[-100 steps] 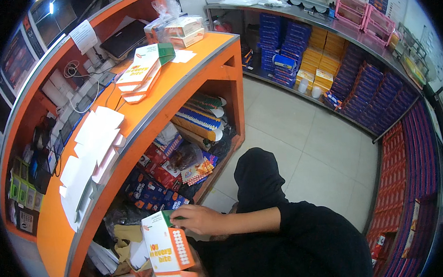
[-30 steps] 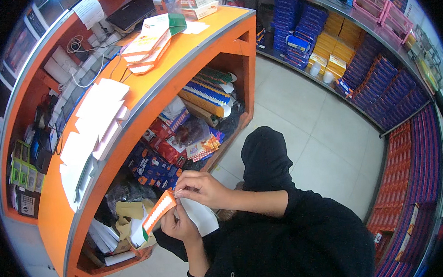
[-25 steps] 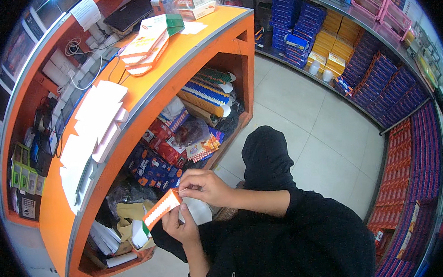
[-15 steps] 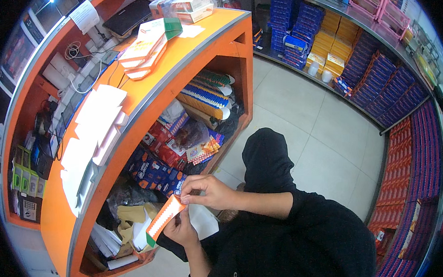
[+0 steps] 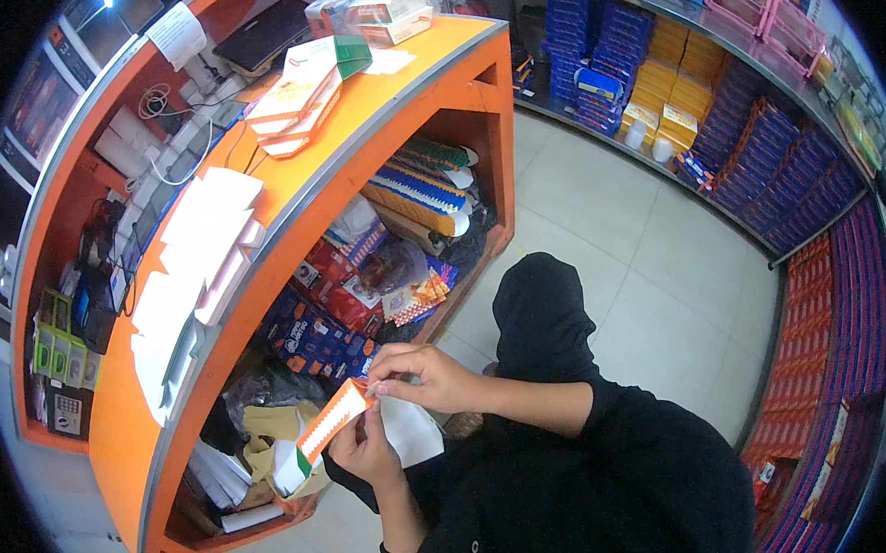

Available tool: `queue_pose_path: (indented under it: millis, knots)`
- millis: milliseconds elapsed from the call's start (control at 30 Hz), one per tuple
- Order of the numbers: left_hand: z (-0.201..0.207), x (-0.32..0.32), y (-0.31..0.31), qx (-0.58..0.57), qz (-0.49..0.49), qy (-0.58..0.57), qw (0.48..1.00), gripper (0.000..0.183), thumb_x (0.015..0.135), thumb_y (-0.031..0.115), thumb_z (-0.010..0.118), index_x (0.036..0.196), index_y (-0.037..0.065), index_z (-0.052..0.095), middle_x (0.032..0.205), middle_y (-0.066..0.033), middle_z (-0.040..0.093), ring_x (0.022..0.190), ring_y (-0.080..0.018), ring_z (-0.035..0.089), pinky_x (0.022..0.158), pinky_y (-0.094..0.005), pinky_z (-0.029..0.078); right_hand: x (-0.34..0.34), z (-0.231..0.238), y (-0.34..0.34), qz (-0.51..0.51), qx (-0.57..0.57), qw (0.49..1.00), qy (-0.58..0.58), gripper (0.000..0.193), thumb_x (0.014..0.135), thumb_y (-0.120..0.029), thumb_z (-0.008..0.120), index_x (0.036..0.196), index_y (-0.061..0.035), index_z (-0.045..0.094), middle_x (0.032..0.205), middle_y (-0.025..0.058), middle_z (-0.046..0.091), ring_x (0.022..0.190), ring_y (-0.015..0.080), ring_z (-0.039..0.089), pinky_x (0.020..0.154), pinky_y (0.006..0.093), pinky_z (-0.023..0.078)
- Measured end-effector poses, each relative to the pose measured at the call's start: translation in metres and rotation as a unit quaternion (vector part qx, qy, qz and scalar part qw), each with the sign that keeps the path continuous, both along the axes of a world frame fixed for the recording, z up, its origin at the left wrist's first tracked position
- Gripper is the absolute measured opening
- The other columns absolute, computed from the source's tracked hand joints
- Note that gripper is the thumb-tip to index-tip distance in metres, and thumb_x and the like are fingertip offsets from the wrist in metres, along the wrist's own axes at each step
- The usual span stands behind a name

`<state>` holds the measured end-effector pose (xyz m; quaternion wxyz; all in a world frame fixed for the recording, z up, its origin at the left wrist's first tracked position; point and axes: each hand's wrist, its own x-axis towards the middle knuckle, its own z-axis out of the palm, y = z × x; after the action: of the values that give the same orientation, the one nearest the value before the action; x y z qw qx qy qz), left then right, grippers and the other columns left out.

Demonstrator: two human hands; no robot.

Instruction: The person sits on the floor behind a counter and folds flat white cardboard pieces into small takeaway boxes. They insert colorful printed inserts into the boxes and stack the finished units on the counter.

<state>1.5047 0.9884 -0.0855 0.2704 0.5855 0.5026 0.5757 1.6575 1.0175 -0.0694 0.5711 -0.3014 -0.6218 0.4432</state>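
A small orange and white cardboard carton point(image 5: 332, 420) with a zigzag pattern and a green band is tilted in front of me, over the open shelf. My left hand point(image 5: 368, 455) grips it from below near its upper right end, thumb upright against it. At that same end, my right hand point(image 5: 423, 376) has its thumb and fingers pinched together at the orange edge. The exact fold or flap under those fingertips is too small to make out. A white sheet-like piece point(image 5: 411, 430) shows beneath my hands, near my lap.
The orange counter point(image 5: 393, 84) curves along my left, with flat white cartons point(image 5: 196, 239) and orange-white cartons point(image 5: 294, 104) on top. Its lower shelf holds blue packets point(image 5: 316, 333) and crumpled bags. Stacked blue boxes point(image 5: 758, 175) and orange boxes point(image 5: 793, 358) line the right side.
The carton has turned slightly, so more of its white lower end shows. My right fingers have shifted a little on the upper end. The whole view has moved slightly.
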Motion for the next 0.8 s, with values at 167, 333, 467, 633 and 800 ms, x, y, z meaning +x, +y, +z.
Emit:
queue_pose_path:
  millis: [167,333,467,633,800]
  knots:
    - [0.004,0.004,0.000,-0.008,0.000,-0.047,0.999,0.019,0.082,-0.005,0.063,0.100,-0.007,0.063,0.091,-0.0100,0.066,0.079,-0.0121,0.060,0.072,-0.0238,0.048,-0.003,-0.002,-0.001,0.007,0.008,1.000,-0.007,0.013,0.082,-0.009,0.065,0.091,-0.0002,0.068,0.091,0.0110,0.062,0.089,0.0229,0.060,0.080,0.0320,0.047]
    - [0.008,0.005,0.003,-0.008,0.006,-0.112,0.994,0.023,0.080,-0.005,0.064,0.103,-0.006,0.063,0.092,-0.0106,0.066,0.078,-0.0113,0.061,0.068,-0.0211,0.048,-0.011,-0.002,0.001,-0.024,0.032,0.999,-0.001,0.012,0.080,-0.007,0.066,0.091,-0.0013,0.069,0.092,0.0110,0.063,0.087,0.0239,0.061,0.077,0.0318,0.049]
    - [0.005,0.006,0.000,-0.038,0.023,-0.072,0.996,0.025,0.083,-0.005,0.060,0.108,-0.007,0.060,0.101,-0.0115,0.062,0.085,-0.0140,0.062,0.076,-0.0246,0.049,-0.015,-0.007,0.003,-0.071,0.101,0.992,-0.027,0.014,0.077,-0.006,0.067,0.091,-0.0008,0.068,0.096,0.0106,0.062,0.089,0.0264,0.061,0.078,0.0325,0.049]
    - [0.003,0.007,0.004,-0.027,-0.038,-0.261,0.964,0.021,0.089,0.002,0.055,0.108,-0.007,0.059,0.098,-0.0100,0.061,0.083,-0.0122,0.060,0.075,-0.0243,0.048,-0.024,-0.019,-0.001,-0.092,0.201,0.959,-0.177,0.025,0.078,-0.007,0.065,0.103,-0.0014,0.063,0.106,0.0127,0.058,0.098,0.0284,0.058,0.083,0.0355,0.048]
    - [0.011,-0.012,0.007,-0.052,-0.006,-0.067,0.996,0.015,0.088,0.005,0.057,0.100,-0.002,0.061,0.087,-0.0064,0.062,0.075,-0.0132,0.058,0.067,-0.0257,0.046,-0.002,-0.015,0.008,-0.006,0.051,0.994,-0.092,0.040,0.089,-0.019,0.058,0.126,-0.0053,0.051,0.114,0.0137,0.056,0.101,0.0228,0.057,0.088,0.0348,0.047]
